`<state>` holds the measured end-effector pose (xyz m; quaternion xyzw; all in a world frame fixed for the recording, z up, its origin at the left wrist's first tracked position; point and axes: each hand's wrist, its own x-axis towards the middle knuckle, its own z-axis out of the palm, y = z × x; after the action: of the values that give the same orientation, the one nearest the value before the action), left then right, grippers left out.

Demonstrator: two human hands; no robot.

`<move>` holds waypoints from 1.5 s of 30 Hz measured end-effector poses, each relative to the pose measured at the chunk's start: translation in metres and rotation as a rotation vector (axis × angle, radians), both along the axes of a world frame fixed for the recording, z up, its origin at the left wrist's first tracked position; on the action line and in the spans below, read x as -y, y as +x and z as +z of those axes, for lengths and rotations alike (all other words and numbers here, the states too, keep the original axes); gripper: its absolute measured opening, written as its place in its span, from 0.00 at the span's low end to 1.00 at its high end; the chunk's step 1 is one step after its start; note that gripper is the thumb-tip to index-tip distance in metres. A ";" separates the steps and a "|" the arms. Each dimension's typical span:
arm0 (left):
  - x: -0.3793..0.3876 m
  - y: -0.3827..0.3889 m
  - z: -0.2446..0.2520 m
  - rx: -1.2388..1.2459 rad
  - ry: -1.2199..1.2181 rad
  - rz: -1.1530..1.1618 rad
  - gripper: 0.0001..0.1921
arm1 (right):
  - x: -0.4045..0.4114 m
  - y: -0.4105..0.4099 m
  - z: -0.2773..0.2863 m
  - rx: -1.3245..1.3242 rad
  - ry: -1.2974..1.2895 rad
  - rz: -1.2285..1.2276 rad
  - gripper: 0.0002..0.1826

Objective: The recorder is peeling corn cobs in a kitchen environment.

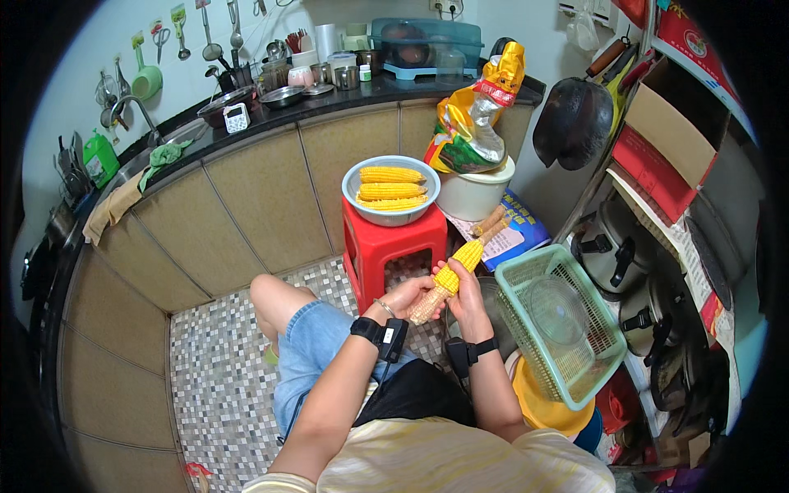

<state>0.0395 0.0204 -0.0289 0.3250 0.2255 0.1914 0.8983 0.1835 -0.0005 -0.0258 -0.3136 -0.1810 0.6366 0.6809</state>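
Both my hands hold one ear of corn (453,275) at a slant; its lower end is bare cob, while yellow kernels cover the upper part. My left hand (412,297) cups it from the left, and my right hand (467,294) grips its right side, thumb on the kernels. Beyond it, two bare cobs (490,220) lie on printed paper. A round metal basin (393,217) with several ears of corn (392,175) and loose kernels stands on a red plastic stool (396,237). Below my hands, a metal pot or basin is partly hidden.
At the right, a green plastic basket (558,333) holds a clear round lid. Pressure cookers (607,246) fill a rack beyond it. A white lidded bucket (473,194) bears a yellow bag (474,123). Cabinets and a dark counter (271,117) curve around the front and left.
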 end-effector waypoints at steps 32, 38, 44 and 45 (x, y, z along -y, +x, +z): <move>-0.003 -0.003 0.011 -0.641 0.826 0.350 0.11 | -0.001 -0.004 0.003 0.177 0.069 -0.101 0.09; 0.000 -0.005 0.018 -0.824 0.978 0.339 0.11 | -0.002 -0.007 -0.001 0.166 0.050 -0.095 0.09; 0.006 -0.004 0.025 -0.973 1.170 0.345 0.14 | -0.005 -0.007 -0.009 0.154 0.015 -0.090 0.10; 0.007 -0.004 0.027 -0.973 1.172 0.345 0.14 | -0.005 -0.007 -0.009 0.154 0.017 -0.091 0.10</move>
<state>0.0354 0.0132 -0.0018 0.7541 0.5037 0.2524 0.3376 0.1760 0.0045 -0.0352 -0.3637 -0.2237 0.5777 0.6957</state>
